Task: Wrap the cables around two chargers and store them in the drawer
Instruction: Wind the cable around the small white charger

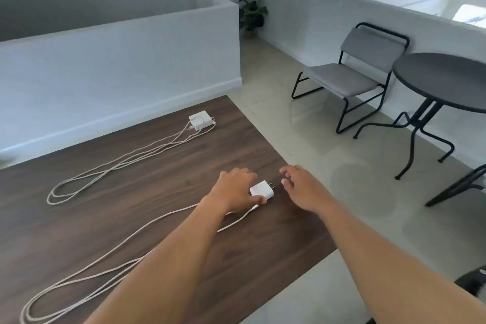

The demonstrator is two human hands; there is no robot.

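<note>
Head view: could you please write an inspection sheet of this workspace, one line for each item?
Surface: wooden table, dark grain.
Job's things: near charger, prongs toward the right hand; far charger by the table's far edge; drawer not seen.
Clutter: nothing seen.
Hands: left hand grips the near charger; right hand open beside the prongs, apparently not touching.
Cables: near cable and far cable both unwrapped, lying in long loose loops leftward.
Surroundings: grey chair, round table, potted plant, low white wall.
</note>
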